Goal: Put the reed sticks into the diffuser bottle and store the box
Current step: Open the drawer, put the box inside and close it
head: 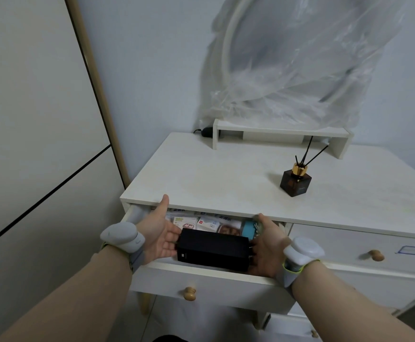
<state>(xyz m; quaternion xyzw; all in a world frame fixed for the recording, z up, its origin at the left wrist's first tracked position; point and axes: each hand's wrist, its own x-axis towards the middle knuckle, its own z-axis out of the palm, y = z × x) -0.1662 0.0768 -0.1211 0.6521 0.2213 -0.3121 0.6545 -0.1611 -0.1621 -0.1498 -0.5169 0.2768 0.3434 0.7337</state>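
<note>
A long black box (pixel 212 248) lies across the front of the open left drawer (pixel 209 274) of a white dresser. My left hand (pixel 159 230) presses its left end, palm toward the box, thumb up by the tabletop edge. My right hand (pixel 268 245) grips its right end. Between them the box is held level, low in the drawer. On the dresser top at the right stands a square amber diffuser bottle (pixel 295 183) with a gold collar, and several black reed sticks (pixel 309 150) fan out of its neck.
The drawer holds small packets (pixel 201 223) and a blue roll (pixel 248 229) behind the box. A closed drawer with a wooden knob (pixel 375 255) sits to the right. A low white shelf (pixel 281 133) and a plastic-wrapped round mirror (pixel 295 53) stand at the back. A wardrobe panel (pixel 33 119) is left.
</note>
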